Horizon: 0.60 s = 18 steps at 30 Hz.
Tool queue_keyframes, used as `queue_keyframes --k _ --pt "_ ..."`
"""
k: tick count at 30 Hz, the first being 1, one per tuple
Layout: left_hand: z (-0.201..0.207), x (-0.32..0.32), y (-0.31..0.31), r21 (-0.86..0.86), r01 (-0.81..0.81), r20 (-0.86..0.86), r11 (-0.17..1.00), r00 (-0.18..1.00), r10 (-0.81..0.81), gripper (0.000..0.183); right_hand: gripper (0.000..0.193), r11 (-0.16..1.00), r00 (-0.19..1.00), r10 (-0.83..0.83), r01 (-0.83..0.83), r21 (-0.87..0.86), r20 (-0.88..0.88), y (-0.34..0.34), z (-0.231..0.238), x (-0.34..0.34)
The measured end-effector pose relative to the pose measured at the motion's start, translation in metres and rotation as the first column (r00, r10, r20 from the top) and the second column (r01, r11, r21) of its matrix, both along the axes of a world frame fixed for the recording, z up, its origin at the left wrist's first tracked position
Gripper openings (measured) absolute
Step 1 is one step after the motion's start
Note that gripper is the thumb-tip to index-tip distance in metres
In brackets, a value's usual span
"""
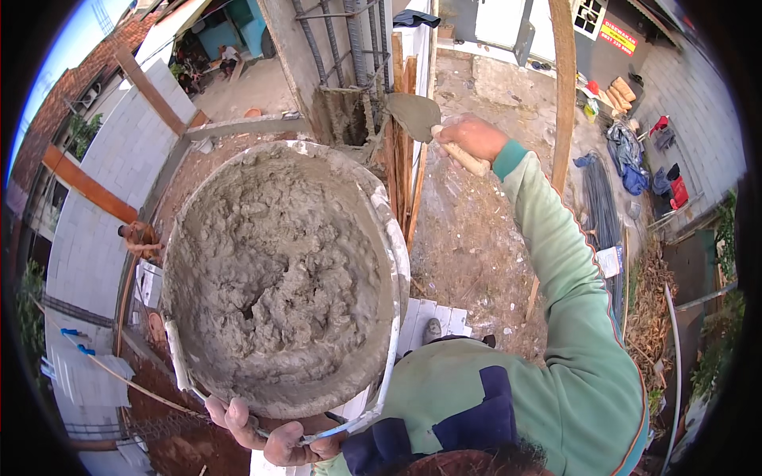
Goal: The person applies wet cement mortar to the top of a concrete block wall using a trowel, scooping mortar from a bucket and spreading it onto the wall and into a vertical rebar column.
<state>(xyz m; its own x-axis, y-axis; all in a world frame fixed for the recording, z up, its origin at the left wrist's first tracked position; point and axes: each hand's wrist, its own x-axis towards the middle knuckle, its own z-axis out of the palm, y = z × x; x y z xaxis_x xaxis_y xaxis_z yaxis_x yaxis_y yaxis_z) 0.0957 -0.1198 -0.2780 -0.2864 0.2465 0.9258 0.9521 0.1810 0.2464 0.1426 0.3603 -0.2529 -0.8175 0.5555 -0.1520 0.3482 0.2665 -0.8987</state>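
Note:
A large bucket (402, 266) full of wet grey mortar (278, 278) takes up the middle left. My left hand (274, 435) curls its fingers round the bucket's near rim and wire handle. Up at the right, my right hand (474, 136) grips a trowel by its pale wooden handle (468, 161). Grey mortar coats the trowel's blade (414, 117), which points left toward a column form (345, 119) with an open top. Steel rebar (355, 40) rises out of that form. Wooden boards (402, 151) stand along its right side, just beneath the blade.
Far below lies dirt ground (476, 254). An upright timber post (563, 95) stands beyond my right forearm. Block walls (111, 182) run along the left, with another person (141, 238) below. A bundle of rods (601, 206) and a blue tarp (633, 174) lie at the right.

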Motion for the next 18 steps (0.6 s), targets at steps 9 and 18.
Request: queue_keyframes --k 9,18 --pt "-0.001 -0.004 0.004 -0.031 -0.073 -0.152 0.997 0.986 0.068 0.033 0.028 0.932 0.991 0.128 -0.134 0.336 0.039 -0.025 -0.004 0.022" --pt "0.002 -0.005 0.012 0.104 0.015 -0.096 0.994 0.995 -0.005 0.035 0.035 0.917 0.985 -0.018 0.084 0.391 -0.170 -0.071 0.061 0.087"
